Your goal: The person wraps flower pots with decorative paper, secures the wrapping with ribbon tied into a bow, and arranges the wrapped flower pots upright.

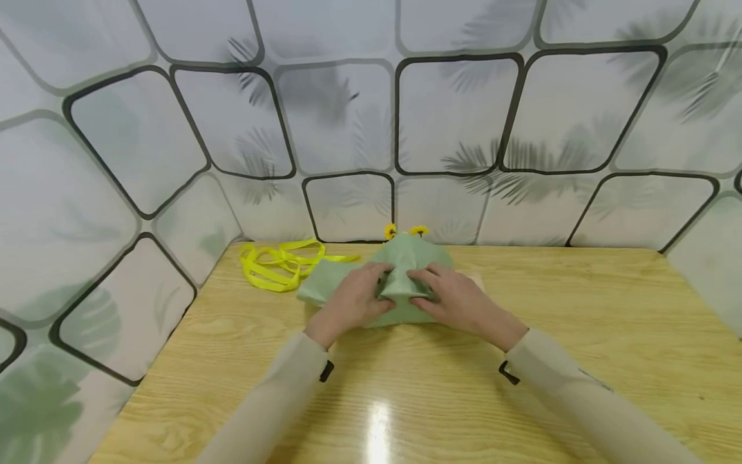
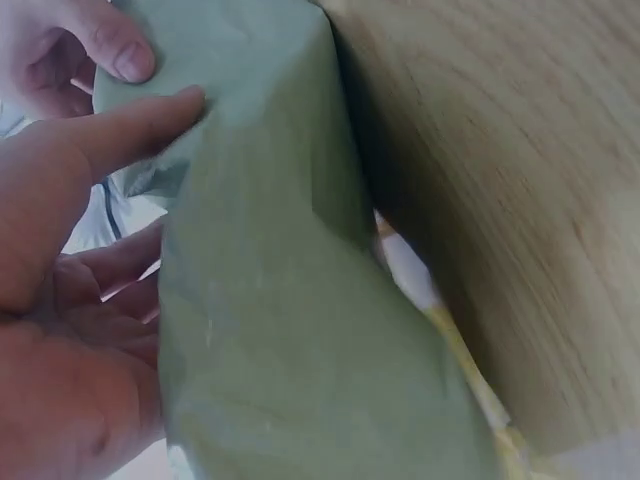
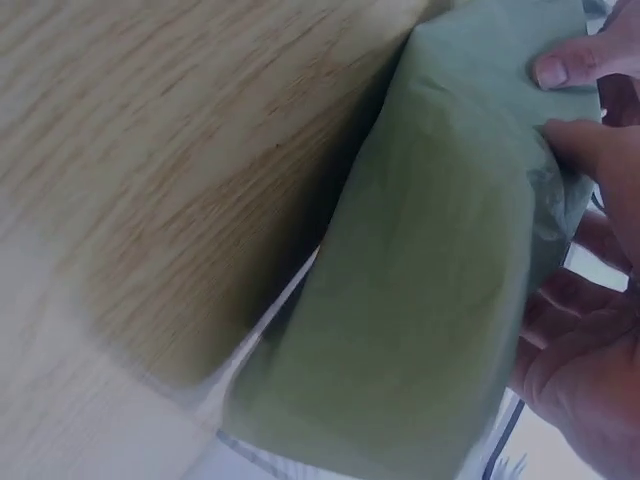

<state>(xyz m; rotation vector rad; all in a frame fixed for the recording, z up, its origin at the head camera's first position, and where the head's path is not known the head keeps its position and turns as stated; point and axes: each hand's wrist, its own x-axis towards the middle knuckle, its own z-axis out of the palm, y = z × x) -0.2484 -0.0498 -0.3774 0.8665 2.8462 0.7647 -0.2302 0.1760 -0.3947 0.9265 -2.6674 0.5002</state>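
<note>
A sheet of green wrapping paper (image 1: 414,312), bent and creased, lies at the back of the wooden table. My left hand (image 1: 356,299) pinches its left part, thumb on the near face and some fingers behind. From the other side, my right hand (image 1: 460,296) pinches the paper in the same way. Both thumbs come close together near the middle in the left wrist view, where the paper (image 2: 270,270) slopes down in a broad fold. Two yellow flowers (image 1: 419,230) show above the paper's back edge; whatever lies below them is hidden.
A loose tangle of yellow ribbon (image 1: 272,285) lies at the table's back left, one end reaching toward the paper. A pale edge (image 1: 478,281) shows beside my right hand. Patterned cloth walls (image 1: 348,206) stand along the table's back and sides.
</note>
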